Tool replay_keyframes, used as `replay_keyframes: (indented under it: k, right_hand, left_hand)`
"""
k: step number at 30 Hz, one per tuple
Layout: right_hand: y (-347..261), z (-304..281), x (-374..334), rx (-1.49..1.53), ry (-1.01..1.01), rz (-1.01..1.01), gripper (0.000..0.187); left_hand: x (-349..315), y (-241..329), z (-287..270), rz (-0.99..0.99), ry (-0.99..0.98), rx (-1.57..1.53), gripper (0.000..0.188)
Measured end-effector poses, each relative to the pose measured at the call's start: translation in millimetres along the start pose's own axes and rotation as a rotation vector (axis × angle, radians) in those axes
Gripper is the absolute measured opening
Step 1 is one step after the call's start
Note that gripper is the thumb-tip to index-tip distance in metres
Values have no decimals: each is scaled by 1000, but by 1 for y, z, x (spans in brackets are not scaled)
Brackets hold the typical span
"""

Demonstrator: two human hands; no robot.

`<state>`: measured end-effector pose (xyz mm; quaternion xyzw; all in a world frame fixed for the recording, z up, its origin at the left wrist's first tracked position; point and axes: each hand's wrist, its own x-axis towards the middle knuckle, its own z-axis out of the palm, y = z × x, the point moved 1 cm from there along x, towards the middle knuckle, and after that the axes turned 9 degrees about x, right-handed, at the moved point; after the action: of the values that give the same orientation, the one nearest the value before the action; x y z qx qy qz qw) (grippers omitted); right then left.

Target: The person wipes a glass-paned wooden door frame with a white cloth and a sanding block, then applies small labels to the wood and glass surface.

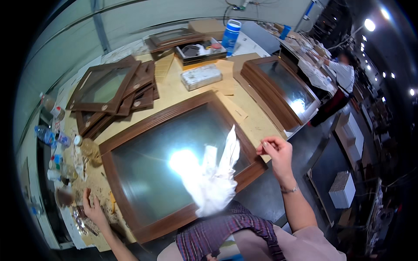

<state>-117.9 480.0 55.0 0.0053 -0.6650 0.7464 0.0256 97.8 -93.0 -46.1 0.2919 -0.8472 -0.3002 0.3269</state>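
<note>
In front of me a large brown wooden frame (130, 217) with a glass pane (152, 174) lies flat, reflecting a bright light. A crumpled white cloth (215, 187) rests over the glass and the frame's near side. At the frame's right corner is my right hand (280, 157), its fingers curled and thumb closed against them. Whatever they pinch, if anything, is too small to make out. My left hand (92, 209) is over the littered left part of the table, fingers apart, beside small dark items (79, 213). I see nothing held in it.
Smaller glazed frames (104, 85) are piled at the back left, and a stack of glazed frames (278, 91) stands right. A white block (201, 77), a tray (200, 52) and a blue canister (231, 35) sit behind. Bottles (89, 148) line the left edge. Another person (342, 74) works farther right.
</note>
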Motion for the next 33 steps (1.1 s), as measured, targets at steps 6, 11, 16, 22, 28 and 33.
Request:
replay_keyframes:
  k: [6,11,16,22,28,33]
  right_hand:
    - [122,-79,118,-462,79,-18,19]
    - [167,-57,190,-754,95,-47,31]
    - [196,-32,239,-775,152,52,26]
    - [262,-60,298,-473,-209,320,23]
    - [223,-44,284,259,-223,534,8]
    - [168,-37,252,493,-133,407,10]
  left_hand:
    - [-25,161,27,188,-215,79,33]
    - [-48,194,56,274,-371,99,25]
    - [-59,240,72,194,-385,89,18]
    - [-36,328,121,264,-470,-21,11]
    - [-25,421,237,511,-748,-131,12]
    - [-34,452,337,391,-874,-190,18]
